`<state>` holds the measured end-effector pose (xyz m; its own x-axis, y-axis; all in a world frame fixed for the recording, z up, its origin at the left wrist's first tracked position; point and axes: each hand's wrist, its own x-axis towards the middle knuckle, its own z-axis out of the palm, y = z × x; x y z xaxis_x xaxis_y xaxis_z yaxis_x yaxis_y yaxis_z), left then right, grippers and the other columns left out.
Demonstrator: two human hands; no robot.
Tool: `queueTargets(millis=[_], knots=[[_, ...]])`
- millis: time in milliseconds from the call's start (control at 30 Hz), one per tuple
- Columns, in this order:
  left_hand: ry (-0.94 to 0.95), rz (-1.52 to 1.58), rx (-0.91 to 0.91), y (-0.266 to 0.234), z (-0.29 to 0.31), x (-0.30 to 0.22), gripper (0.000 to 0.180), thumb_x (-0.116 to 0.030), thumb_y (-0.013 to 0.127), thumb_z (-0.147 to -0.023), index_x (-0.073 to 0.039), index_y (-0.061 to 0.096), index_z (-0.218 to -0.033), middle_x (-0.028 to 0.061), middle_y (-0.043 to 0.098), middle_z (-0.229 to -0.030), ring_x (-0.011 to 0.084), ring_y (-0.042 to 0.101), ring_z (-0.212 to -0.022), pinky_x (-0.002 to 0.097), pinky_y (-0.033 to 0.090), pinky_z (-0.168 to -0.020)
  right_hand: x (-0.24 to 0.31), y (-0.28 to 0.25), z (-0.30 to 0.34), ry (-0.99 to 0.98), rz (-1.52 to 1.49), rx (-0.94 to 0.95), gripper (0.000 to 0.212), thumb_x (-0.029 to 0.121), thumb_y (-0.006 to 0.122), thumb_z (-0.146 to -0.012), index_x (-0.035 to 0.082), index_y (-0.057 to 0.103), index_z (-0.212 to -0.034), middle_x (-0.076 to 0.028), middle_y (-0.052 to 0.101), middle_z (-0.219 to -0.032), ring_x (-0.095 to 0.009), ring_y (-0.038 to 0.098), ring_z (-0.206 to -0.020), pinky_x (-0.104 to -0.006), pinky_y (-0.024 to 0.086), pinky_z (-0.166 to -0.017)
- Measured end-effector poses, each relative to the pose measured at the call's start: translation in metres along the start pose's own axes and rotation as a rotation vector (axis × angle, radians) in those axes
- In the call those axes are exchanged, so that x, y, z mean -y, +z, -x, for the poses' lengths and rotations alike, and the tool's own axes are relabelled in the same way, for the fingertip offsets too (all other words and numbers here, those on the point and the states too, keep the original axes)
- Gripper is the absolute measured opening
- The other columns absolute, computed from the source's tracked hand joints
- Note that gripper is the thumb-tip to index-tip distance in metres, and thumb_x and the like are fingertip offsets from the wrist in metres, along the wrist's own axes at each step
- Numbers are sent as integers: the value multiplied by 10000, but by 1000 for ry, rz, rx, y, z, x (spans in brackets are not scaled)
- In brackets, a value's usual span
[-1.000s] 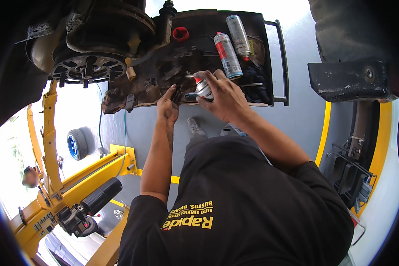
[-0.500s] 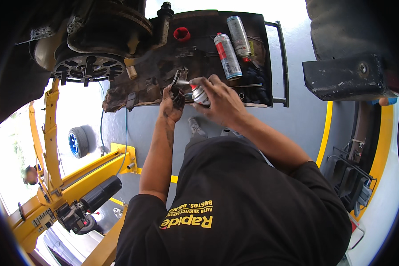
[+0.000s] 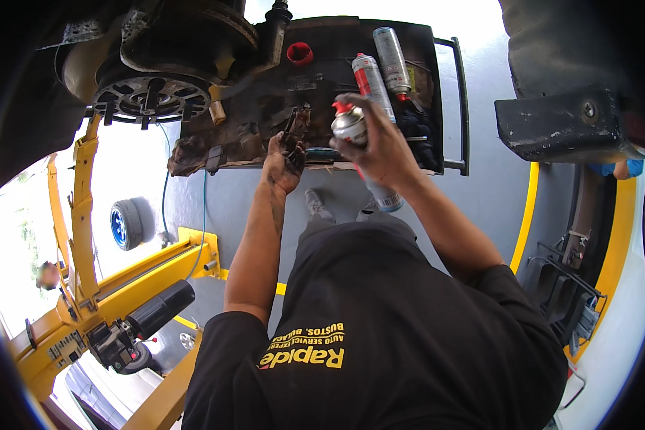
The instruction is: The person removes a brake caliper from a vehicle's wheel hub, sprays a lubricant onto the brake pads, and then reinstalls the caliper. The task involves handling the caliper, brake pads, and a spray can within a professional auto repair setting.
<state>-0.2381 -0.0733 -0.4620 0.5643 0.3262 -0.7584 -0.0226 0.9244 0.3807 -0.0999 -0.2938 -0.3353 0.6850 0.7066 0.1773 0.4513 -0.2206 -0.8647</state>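
Observation:
My left hand (image 3: 282, 170), its fingers blackened, is closed around a dark, flat metal part (image 3: 298, 123) over the near edge of a dirty black work cart (image 3: 330, 30). A little to the right, my right hand (image 3: 390, 154) grips a spray can (image 3: 349, 129) with a red nozzle. The can's nozzle end is up, and its lower body shows below the hand. No spray is visible from it. Behind my right hand, a red and white spray can (image 3: 370, 80) lies on the cart beside a grey-blue spray can (image 3: 388, 56).
A red ring-shaped piece (image 3: 299, 53) sits on the cart, which has a side handle (image 3: 461, 107). Overhead at left hangs a wheel hub (image 3: 150, 100); at right, a black vehicle part (image 3: 559, 127). A yellow lift (image 3: 150, 269) and wheel (image 3: 126, 226) stand left. Another person's hand (image 3: 627, 169) shows far right.
The spray from the can onto the metal part has stopped. My right hand has moved the can right and up, away from the part, turning it more upright. My left hand still holds the part.

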Motion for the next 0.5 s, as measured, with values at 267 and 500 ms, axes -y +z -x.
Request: queueTargets(millis=[267,500], knots=[[-41,54,139,-8,44,-11,443,-470,683,-964,-52,643,-1106,33,648,-890,123,661,-783,231,606,-734,-49,19,-54,-98,-110,-172,966,261,877,-826,180,299,-1596,-213,451,-1547,-415,457,-1428,-483,397,-1178],[30,-107,251,-13,73,-31,560,-542,665,-951,-80,586,-1257,29,636,-1040,85,629,-893,198,533,-754,-58,44,-61,-30,24,-34,950,182,849,-833,220,306,-1611,-204,470,-1522,-410,448,-1436,-500,395,-1182]])
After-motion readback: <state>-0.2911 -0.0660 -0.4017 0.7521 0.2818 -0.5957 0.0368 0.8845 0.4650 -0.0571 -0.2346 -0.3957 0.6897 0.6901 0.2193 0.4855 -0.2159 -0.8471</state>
